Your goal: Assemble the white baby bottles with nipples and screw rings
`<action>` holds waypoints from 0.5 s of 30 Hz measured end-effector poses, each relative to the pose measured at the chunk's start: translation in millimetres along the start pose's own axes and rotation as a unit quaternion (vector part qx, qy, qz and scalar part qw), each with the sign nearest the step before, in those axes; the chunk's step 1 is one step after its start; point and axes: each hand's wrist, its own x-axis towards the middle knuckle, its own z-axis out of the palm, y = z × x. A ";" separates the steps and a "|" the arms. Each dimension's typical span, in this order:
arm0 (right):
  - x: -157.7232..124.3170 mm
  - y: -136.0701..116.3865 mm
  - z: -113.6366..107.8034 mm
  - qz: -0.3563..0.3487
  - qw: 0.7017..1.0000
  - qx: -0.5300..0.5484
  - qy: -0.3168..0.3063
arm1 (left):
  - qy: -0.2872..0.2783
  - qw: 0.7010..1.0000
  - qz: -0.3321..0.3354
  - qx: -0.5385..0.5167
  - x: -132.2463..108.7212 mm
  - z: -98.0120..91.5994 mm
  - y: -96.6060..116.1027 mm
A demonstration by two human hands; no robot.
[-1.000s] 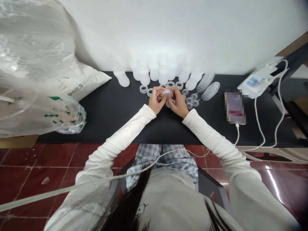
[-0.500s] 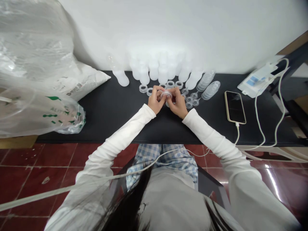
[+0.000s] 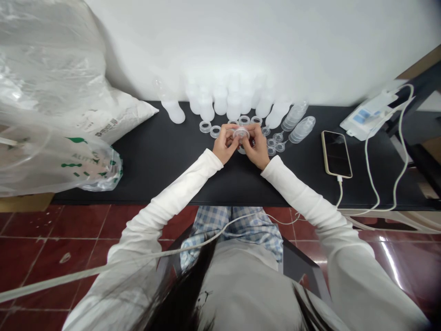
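Clear plastic forms the round rimmed cap (image 3: pixel 240 131) we hold over the black flat table (image 3: pixel 165 158), left hand (image 3: pixel 225 144) and right hand (image 3: pixel 256 146) pinched closed on opposite edges, presumably for steadiness; our white fabric sleeves (image 3: pixel 188 184) slant inward, translucent plastic rings (image 3: pixel 206 130) and frosted bulbous bottles (image 3: pixel 207 112) beyond, likely for easy reach

At my twelve, glare bleaches the smooth white wall (image 3: pixel 227 50); at four, glossy dark-red floor tiles (image 3: pixel 409 257) gleam; at two, my view dims.
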 end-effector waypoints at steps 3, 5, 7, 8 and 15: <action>-0.4 2.4 -1.3 -0.015 0.999 -0.004 -0.029 | 0.013 1.000 -0.009 0.003 -0.4 0.6 -2.2; -0.2 3.8 -2.1 -0.026 0.999 -0.004 -0.039 | 0.013 1.000 -0.012 0.001 -0.4 1.0 -2.4; -0.2 4.2 -2.3 -0.027 0.999 -0.004 -0.039 | 0.010 1.000 -0.015 -0.004 -0.2 1.1 -2.1; -0.3 4.2 -2.0 -0.022 0.999 -0.003 -0.038 | 0.010 1.000 -0.016 -0.007 -0.1 1.0 -2.1; -2.9 8.3 5.8 0.050 0.995 0.068 -0.049 | 0.015 0.999 -0.043 0.001 1.5 -2.7 -4.8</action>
